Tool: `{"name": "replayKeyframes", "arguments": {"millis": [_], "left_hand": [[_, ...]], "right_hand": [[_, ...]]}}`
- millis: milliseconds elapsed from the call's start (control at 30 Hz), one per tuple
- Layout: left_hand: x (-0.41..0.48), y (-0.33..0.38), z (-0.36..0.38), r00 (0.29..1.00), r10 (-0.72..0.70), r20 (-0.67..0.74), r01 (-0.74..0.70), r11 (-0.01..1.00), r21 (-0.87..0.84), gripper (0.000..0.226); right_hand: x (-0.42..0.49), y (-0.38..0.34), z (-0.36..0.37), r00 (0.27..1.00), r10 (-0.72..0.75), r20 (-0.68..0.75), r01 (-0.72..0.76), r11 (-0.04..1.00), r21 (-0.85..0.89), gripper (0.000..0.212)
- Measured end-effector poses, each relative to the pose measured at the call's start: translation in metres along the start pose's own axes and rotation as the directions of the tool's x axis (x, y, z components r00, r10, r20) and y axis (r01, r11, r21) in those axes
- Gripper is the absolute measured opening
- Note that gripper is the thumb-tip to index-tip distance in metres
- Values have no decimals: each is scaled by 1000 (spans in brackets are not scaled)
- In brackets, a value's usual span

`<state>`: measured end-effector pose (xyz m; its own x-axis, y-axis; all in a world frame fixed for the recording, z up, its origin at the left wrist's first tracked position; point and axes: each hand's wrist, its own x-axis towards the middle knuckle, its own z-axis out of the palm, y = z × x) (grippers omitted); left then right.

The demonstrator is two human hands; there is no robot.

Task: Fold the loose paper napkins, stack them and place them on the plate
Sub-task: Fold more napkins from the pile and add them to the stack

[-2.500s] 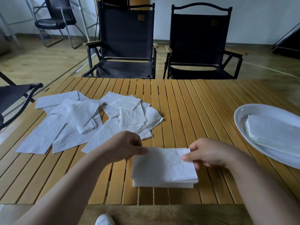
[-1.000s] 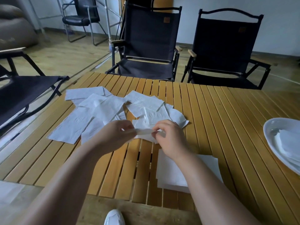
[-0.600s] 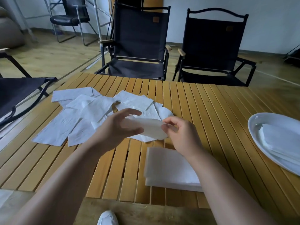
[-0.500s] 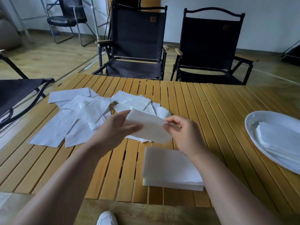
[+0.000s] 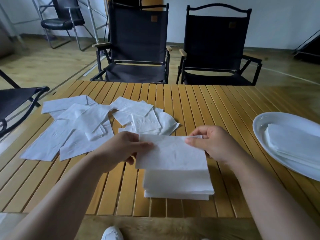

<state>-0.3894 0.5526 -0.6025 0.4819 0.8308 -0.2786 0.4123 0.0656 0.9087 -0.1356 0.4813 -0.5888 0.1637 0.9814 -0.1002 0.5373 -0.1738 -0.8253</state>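
A white folded napkin [image 5: 170, 153] hangs between my hands, just above a stack of folded napkins [image 5: 178, 185] near the table's front edge. My left hand [image 5: 123, 149] pinches its left edge, and my right hand [image 5: 213, 142] pinches its upper right corner. Several loose napkins [image 5: 97, 125] lie scattered and overlapping on the left half of the table. A white oval plate [image 5: 259, 125] at the right edge holds another stack of folded napkins [image 5: 294, 141].
The wooden slatted table [image 5: 216, 108] has bare slats between the pile and the plate. Two black folding chairs [image 5: 138, 49] stand behind it, and another black chair [image 5: 15, 101] is at the left. A white shoe [image 5: 112, 233] shows below the table edge.
Both hands picked one napkin out of the loose pile, lifted it and brought it back over the stack near the front edge, now held spread flat.
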Motion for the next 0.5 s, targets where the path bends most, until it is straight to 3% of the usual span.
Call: {"name": "replayKeyframes", "arguments": {"millis": [200, 367, 500], "left_hand": [[1, -1, 6, 989, -106, 100, 81, 970, 230, 30], [2, -1, 19, 973, -149, 176, 69, 916, 395, 34], [9, -5, 24, 970, -183, 160, 64, 828, 556, 35]], "right_hand": [[-10, 3, -10, 967, 161, 196, -115, 967, -229, 16], [-10, 2, -7, 944, 250, 214, -155, 912, -380, 14], [-9, 1, 0, 945, 272, 179, -166, 875, -455, 13]]}}
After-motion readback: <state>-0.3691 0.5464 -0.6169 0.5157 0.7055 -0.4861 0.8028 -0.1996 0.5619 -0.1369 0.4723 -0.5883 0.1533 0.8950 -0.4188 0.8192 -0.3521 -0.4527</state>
